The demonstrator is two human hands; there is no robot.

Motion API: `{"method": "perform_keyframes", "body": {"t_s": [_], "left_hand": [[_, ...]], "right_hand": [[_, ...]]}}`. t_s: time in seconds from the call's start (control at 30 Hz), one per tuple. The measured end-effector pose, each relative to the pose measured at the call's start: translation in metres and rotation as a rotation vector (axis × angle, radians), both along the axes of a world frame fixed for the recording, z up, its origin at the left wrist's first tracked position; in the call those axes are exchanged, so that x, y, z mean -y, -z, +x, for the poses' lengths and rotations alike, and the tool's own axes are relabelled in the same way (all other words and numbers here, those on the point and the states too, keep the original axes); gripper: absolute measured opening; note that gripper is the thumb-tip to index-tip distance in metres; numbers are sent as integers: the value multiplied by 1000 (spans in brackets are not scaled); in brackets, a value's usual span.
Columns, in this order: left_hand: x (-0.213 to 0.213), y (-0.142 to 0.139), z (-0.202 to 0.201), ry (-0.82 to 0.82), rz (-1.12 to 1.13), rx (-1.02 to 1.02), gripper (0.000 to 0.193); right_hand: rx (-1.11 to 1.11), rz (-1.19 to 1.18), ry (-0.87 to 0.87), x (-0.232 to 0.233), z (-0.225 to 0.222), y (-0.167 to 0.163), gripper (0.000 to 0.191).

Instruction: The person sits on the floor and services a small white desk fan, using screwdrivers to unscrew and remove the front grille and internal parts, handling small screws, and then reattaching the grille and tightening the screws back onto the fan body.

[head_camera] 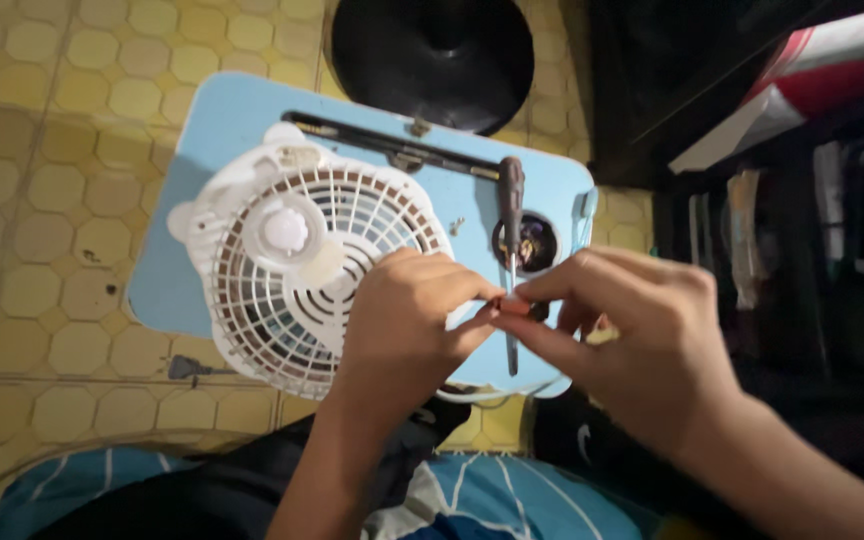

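Yellow hexagon floor tiles [62,200] under a light blue stool [222,120], seen from above. On the stool lies a white fan grille [302,260], flat, round hub near its left. I see a screwdriver [511,215] lying upright in frame just right of the grille, dark handle toward the top, shaft running down between my hands. My left hand [402,320] rests over the grille's right edge, thumb and forefinger pressed together on a small reddish part [512,307]. My right hand [632,340] meets it from the right, fingertips pinching the same part, other fingers curled loosely. Black round base [432,55] sits beyond the stool. Dark shelves [802,230] at right, blurred. Blue patterned cloth [512,500] at bottom.
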State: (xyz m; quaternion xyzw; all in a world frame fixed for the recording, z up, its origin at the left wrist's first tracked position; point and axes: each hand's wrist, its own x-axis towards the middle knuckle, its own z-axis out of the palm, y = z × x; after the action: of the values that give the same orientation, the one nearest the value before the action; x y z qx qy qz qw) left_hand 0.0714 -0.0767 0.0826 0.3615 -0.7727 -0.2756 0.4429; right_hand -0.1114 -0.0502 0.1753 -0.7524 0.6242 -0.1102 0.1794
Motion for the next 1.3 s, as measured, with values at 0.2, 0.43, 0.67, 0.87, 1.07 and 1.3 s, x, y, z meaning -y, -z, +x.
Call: {"method": "perform_keyframes", "body": {"t_s": [0.2,0.43,0.67,0.87,1.07,1.3], "left_hand": [[2,-3,4,43,-25,-42,13],[0,-2,-1,-4,45,16,10],[1,-8,0,23,42,-10,9],[1,-1,-3,-7,-13,15,15],[2,-1,-8,-43,-11,89,15],[3,-3,-6,-4,-9,103,15]], "right_hand": [[87,-176,-291,4,-6,-12,27],[60,-132,-84,0,-9,3,27],[133,-2,-67,4,-7,0,28],[259,-181,-308,4,-15,2,22],[284,-218,-134,-4,-7,10,22],[477,-119,-234,2,-11,7,32]]}}
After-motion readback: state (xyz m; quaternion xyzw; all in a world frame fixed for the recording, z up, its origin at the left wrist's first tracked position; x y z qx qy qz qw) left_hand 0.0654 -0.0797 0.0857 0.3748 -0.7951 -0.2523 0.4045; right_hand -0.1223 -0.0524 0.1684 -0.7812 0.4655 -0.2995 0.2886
